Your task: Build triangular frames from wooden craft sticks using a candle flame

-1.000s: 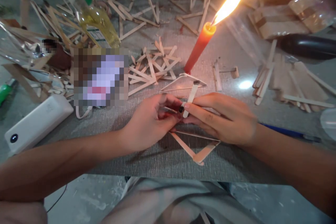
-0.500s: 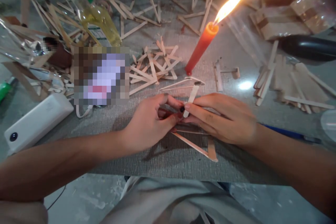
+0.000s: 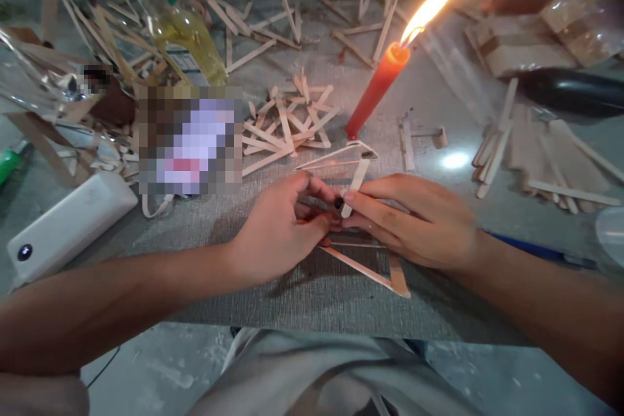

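My right hand (image 3: 409, 221) pinches a short wooden craft stick (image 3: 357, 183), tilted up, with a darkened upper end. Fingers of my left hand (image 3: 287, 227) are closed close against the right fingertips. A small black tip (image 3: 339, 203) shows between the two hands; what my left fingers grip around it is hidden. Under the hands, joined craft sticks (image 3: 361, 268) form an angular shape, partly covered by my fingers. Just beyond, another thin stick triangle (image 3: 326, 159) lies at the foot of a lit red candle (image 3: 375, 91), which leans to the right.
A pile of joined sticks (image 3: 287, 117) lies beyond my left hand. Loose sticks (image 3: 550, 162) spread on the right, near a blue pen-like object (image 3: 531, 247). On the left are a white power bank (image 3: 73, 221), a blurred-out phone (image 3: 195, 143) and a bottle of yellow liquid (image 3: 190, 45).
Both hands keep nearly the same pose and hold. The joined sticks beneath them have shifted slightly right. The candle flame is a little shorter, and the view has moved slightly.
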Available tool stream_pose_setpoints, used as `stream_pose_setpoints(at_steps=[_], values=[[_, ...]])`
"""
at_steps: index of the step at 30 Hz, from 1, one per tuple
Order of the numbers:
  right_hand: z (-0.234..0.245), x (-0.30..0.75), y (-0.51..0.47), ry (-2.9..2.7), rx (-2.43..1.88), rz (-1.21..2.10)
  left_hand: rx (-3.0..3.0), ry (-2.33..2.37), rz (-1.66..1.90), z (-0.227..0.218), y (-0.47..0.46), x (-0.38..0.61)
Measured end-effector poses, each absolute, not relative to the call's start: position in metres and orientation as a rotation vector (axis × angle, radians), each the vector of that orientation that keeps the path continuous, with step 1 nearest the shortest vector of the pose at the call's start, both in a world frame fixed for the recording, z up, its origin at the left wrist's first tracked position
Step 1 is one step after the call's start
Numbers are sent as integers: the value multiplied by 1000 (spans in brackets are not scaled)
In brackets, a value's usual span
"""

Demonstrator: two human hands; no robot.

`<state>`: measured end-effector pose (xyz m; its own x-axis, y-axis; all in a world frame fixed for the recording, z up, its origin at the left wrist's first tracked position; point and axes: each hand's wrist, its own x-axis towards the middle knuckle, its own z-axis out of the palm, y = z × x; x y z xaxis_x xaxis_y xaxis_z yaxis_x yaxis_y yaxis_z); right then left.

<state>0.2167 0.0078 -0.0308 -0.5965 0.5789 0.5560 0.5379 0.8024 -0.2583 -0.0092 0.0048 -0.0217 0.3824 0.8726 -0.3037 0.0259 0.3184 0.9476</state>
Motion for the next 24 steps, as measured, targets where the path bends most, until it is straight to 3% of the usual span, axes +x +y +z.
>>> stream_pose_setpoints(at_steps=[13,24], values=[[-30,215,9,-2311,-884,262,1207,960,729,-21,4,-10],[-34,215,8,-2350,-826,69,1173,1001,734,-21,2,-10]])
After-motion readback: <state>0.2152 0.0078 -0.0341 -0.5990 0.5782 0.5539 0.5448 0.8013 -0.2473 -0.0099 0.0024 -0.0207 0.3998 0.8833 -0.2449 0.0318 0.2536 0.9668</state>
